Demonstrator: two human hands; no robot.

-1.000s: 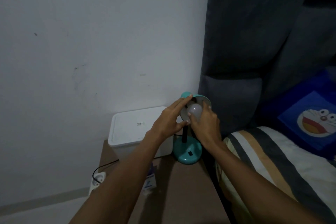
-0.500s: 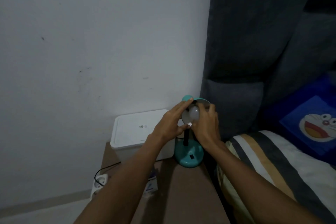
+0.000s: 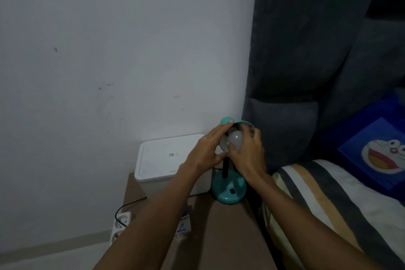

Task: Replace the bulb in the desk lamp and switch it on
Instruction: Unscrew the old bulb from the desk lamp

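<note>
A small teal desk lamp [image 3: 228,190] stands on a brown bedside table [image 3: 228,232], its shade [image 3: 225,120] tilted toward me. A white round bulb [image 3: 235,139] sits in the mouth of the shade, unlit. My right hand [image 3: 248,151] is wrapped around the bulb, thumb below it and fingers above. My left hand [image 3: 208,149] grips the left rim of the shade, fingers along its edge and thumb underneath. A black switch [image 3: 232,191] shows on the lamp's base.
A white lidded box [image 3: 171,160] stands left of the lamp against the wall. A small carton [image 3: 184,224] lies under my left forearm. A white power strip [image 3: 120,224] with a black cable lies on the floor. A bed with a striped pillow [image 3: 324,193] lies right.
My right hand has shifted its grip around the bulb, fingers reaching further over its top. The left hand stays on the shade. The view has tipped slightly.
</note>
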